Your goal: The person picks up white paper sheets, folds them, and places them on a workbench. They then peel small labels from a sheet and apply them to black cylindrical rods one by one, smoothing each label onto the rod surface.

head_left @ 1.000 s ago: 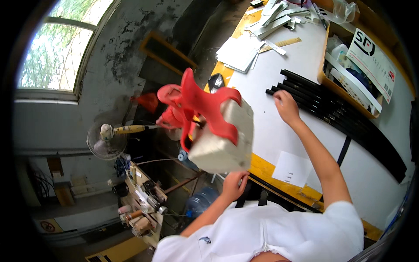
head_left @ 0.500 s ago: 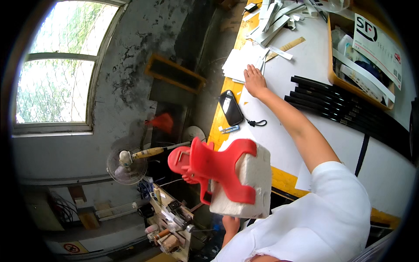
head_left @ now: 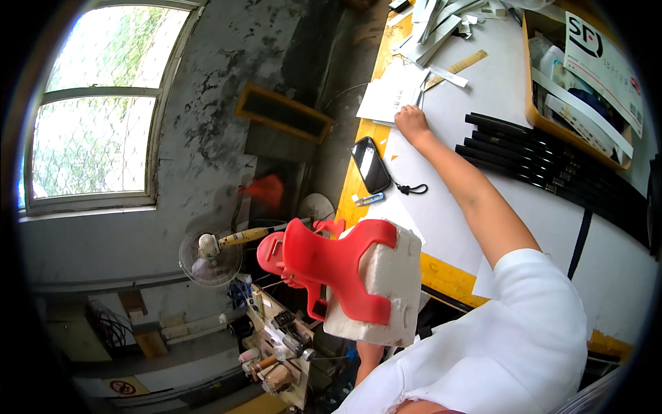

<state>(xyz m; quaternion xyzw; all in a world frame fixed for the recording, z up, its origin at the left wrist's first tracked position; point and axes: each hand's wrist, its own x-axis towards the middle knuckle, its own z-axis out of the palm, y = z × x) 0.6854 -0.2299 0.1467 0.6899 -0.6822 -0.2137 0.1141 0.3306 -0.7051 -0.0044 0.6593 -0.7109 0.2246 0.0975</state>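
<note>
My right hand (head_left: 412, 121) rests on the table at the near edge of a stack of white paper sheets (head_left: 381, 99), its fingers curled closed. What they grip, if anything, is too small to make out. Beside the fingers lie a wooden ruler (head_left: 466, 64) and loose white strips (head_left: 436, 38). Lower down, the left forearm (head_left: 369, 357) shows below a pale foam block (head_left: 407, 290); the block hides my left hand's fingers. A red plastic piece with curved arms (head_left: 329, 265) wraps the block, close in front of me.
On the yellow-edged table lie a black phone (head_left: 371, 165), a blue cutter (head_left: 370, 199) and several black tubes (head_left: 510, 153). A box of odds and ends (head_left: 529, 83) stands at the far right. A fan (head_left: 210, 257) and a cluttered wooden stand (head_left: 289, 359) are to the left.
My right hand has gone from lying flat with fingers stretched on the sheets to curled closed at their near edge. The left hand has slipped behind the foam block. The whole view has shifted slightly.
</note>
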